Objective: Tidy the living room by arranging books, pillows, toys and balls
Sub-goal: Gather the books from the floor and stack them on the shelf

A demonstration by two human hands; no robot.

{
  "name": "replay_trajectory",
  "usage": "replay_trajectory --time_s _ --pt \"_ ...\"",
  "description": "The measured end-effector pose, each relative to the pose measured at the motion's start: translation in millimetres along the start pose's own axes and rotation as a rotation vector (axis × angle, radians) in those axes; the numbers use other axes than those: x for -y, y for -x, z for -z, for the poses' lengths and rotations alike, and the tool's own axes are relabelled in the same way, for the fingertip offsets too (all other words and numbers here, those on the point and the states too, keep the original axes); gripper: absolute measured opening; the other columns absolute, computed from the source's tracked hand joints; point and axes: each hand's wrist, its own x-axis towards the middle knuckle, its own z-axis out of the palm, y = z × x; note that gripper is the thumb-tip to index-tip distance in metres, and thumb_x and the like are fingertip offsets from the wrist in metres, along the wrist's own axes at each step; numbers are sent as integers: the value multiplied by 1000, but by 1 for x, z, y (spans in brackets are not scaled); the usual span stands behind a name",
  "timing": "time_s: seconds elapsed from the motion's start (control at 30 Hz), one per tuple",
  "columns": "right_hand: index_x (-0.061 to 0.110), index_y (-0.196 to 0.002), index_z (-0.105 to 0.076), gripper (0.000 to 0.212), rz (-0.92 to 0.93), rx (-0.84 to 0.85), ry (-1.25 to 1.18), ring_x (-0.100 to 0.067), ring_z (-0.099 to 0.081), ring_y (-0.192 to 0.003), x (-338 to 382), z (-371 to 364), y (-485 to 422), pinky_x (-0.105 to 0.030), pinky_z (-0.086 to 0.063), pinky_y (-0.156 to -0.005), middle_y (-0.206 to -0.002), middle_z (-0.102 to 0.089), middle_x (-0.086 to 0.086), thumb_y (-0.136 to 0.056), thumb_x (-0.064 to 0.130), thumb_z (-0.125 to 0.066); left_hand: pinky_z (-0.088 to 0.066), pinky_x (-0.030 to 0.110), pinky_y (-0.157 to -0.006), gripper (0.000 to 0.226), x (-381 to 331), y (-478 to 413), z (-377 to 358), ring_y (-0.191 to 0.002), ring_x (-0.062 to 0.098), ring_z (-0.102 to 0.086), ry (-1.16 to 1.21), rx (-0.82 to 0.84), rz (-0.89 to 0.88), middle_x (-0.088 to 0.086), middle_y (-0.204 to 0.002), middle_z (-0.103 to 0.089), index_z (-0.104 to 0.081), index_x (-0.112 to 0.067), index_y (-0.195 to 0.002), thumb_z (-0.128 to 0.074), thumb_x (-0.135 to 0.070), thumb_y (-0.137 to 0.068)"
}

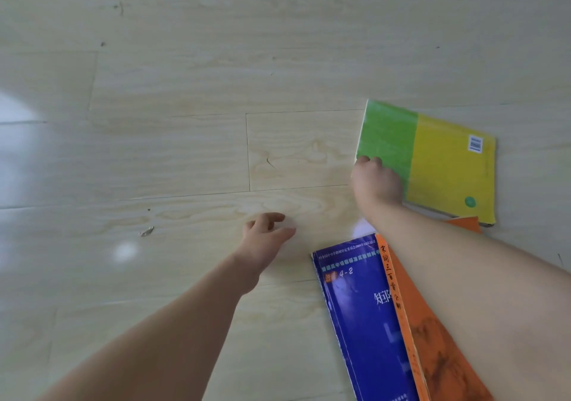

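Head view: risk is the green book [432,159] sagging or slipping, since only one edge is being held. Right hand [375,181] is gripping its left edge, fingers [367,161] curling over the cover. The book is lying on the floor [185,91], its near corner overlapping the orange book [432,354]. Left hand [265,234] is hovering, loosely curled and holding nothing.

place: home room | evidence: pale wood-plank floor [185,91]; books [432,159] lying on it

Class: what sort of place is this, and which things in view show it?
Probably the floor of a home: pale wood-look planks, with a green and yellow book, a blue book and an orange book lying on them.
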Motion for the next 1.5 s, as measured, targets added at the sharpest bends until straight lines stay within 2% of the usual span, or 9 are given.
replay_trajectory --time_s 0.13,0.37,0.47,0.53,0.67,0.83,1.1,1.33,1.5 --pt "5 -69 -37 22 82 2 -123 -29 -47 -72 -6 13 25 -30 -28 -58 -68 -44 -10 -90 -1 -39 -37 27 -80 33 4 9 6 -106 16 -44 154 30 -8 2 -127 -44 -48 -19 -126 -51 -26 -94" --pt "3 -77 -62 12 617 51 -354 -29 -62 -55 32 -13 138 -30 -41 -42 -65 -62 -11 -73 4 -51 -46 39 -87 29 18 35 30 -85 23 -60 624 9 198 8 -93 -61 -51 -13 -107 -47 -39 -94" --pt "6 -109 -59 25 638 278 -288 -34 -62 -92 36 -25 174 -38 -47 -70 -104 -64 -17 -91 7 -41 -48 34 -68 12 38 51 39 -64 16 -51 465 -133 293 5 -72 -51 -53 -13 -101 -58 -20 -92" --pt "10 -113 -55 25 556 421 -289 -32 -58 -102 28 -34 194 -37 -44 -76 -112 -61 -15 -94 11 -39 -45 31 -66 8 45 63 40 -64 15 -49 410 -136 325 4 -71 -48 -52 -14 -86 -55 -15 -93" --pt "14 -105 -55 19 163 312 -445 -24 -56 -99 0 -35 214 -30 -37 -68 -107 -62 -4 -94 17 -41 -39 26 -63 12 47 80 37 -63 16 -50 150 -149 288 4 -72 -49 -50 -12 -84 -50 -13 -95" --pt "20 -126 -51 34 -59 162 -411 -21 -47 -116 -35 -14 216 -31 -40 -91 -128 -52 0 -92 19 -46 -37 29 -62 11 30 85 44 -75 25 -50 -304 -277 51 8 -71 -52 -53 -9 -79 -50 -8 -90" --pt "22 -148 5 91 -409 420 -304 -40 -11 -141 -74 -31 209 -52 -31 -107 -156 3 -13 -87 49 -57 -42 38 -98 48 14 73 32 -122 31 -43 -795 -290 -95 12 -144 -34 -41 -14 -138 -52 -19 -91" --pt "25 -148 12 84 -295 287 -137 -37 -17 -139 -83 -50 217 -42 -40 -104 -157 1 -8 -94 33 -52 -30 44 -108 57 12 22 30 -133 28 -23 -497 -430 69 8 -145 -26 -23 -13 -143 -46 -20 -91" --pt "19 -149 9 73 -285 263 -75 -40 -24 -136 -78 -51 214 -38 -46 -99 -157 -3 -14 -97 19 -43 -43 37 -84 51 22 36 20 -99 27 -49 -162 -266 87 21 -123 -50 -33 -3 -134 -59 -14 -91"
